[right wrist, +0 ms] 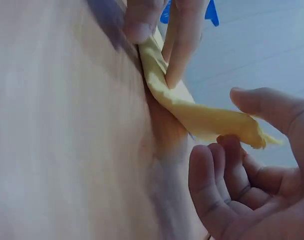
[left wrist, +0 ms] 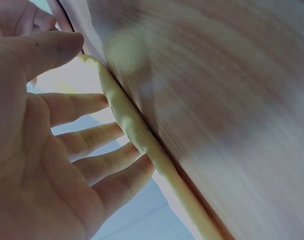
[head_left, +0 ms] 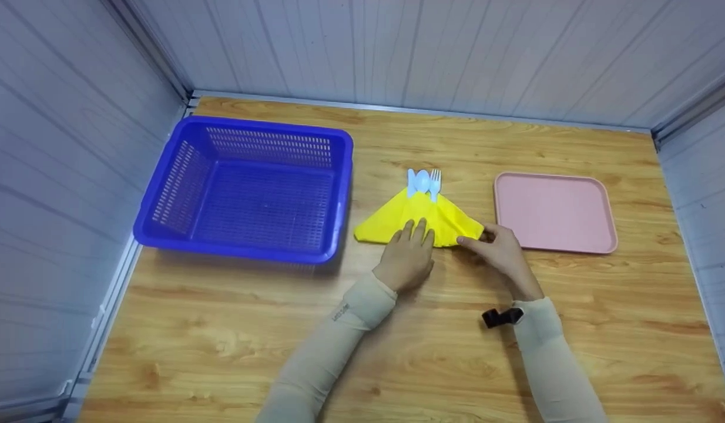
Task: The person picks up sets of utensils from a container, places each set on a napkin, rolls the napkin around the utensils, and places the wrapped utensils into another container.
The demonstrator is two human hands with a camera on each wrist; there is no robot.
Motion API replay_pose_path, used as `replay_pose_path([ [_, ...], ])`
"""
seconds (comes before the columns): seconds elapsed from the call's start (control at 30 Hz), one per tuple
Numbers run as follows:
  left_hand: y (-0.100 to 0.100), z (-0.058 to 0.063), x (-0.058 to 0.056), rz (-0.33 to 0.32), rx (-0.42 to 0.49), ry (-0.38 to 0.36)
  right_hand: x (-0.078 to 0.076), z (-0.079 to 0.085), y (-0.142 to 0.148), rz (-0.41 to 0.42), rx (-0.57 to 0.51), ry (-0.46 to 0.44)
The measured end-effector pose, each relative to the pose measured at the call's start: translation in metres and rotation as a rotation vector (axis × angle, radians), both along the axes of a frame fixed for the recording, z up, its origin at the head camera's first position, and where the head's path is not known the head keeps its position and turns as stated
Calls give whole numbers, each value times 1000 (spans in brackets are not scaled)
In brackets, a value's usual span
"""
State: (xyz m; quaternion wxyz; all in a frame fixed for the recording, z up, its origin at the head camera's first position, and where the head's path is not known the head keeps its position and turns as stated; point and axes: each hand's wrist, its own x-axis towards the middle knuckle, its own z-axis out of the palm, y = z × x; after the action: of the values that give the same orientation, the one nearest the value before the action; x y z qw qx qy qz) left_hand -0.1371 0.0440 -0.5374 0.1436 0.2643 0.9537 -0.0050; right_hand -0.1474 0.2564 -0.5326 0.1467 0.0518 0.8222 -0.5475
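A yellow napkin (head_left: 383, 224), folded into a triangle, lies on the wooden table with its long edge towards me. From its top stick out a pale blue knife (head_left: 411, 181), spoon (head_left: 422, 181) and fork (head_left: 435, 183), side by side; their lower ends are hidden in the folds. My left hand (head_left: 407, 258) presses the middle of the napkin with straight, spread fingers. At the napkin's right corner is my right hand (head_left: 504, 251). The right wrist view has that corner (right wrist: 216, 121) raised off the table, between the thumb above and curled fingers (right wrist: 234, 160) beneath.
A large blue plastic basket (head_left: 342, 235) with slotted walls stands at the left, with nothing in it. To the right lies a pink tray (head_left: 556, 214), close beyond my right hand. Pale panels (head_left: 386, 53) wall in the table at the back and both sides.
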Motion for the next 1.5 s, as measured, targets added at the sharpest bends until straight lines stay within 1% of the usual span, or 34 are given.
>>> replay_pose_path([
  [0.07,-1,0,0,3,3,1,4,-1,-2,-19,-49,1],
  [0.2,-1,1,0,3,4,-6,9,-4,-10,-83,-55,79],
  [0.33,0,1,-1,-1,-1,-13,8,-5,-24,-158,-57,137],
  [0.4,0,1,-1,1,0,-11,6,-6,-30,-171,-70,151],
  [0.53,0,0,-1,3,1,-6,0,-8,-41,-157,-100,165],
  [0.73,0,0,-3,-8,-15,-9,-8,-11,-52,-139,-147,115],
  [0.97,-1,2,-4,16,23,-55,-17,-13,-56,-122,-168,75],
  [1.1,-3,3,-5,13,35,-55,-21,-13,-57,-103,-201,64],
  [1.2,-6,3,-6,14,60,-45,-22,-13,-57,-95,-213,59],
  [1.27,-7,3,-6,16,77,-46,-22,-13,-58,-96,-264,36],
  [1.37,-8,2,-7,14,96,-46,-22,-13,-60,-116,-382,12],
  [1.43,-8,2,-7,11,101,-49,-22,-14,-60,-144,-476,-5],
  [1.5,-9,2,-8,8,115,-47,-22,-15,-60,-169,-524,-4],
])
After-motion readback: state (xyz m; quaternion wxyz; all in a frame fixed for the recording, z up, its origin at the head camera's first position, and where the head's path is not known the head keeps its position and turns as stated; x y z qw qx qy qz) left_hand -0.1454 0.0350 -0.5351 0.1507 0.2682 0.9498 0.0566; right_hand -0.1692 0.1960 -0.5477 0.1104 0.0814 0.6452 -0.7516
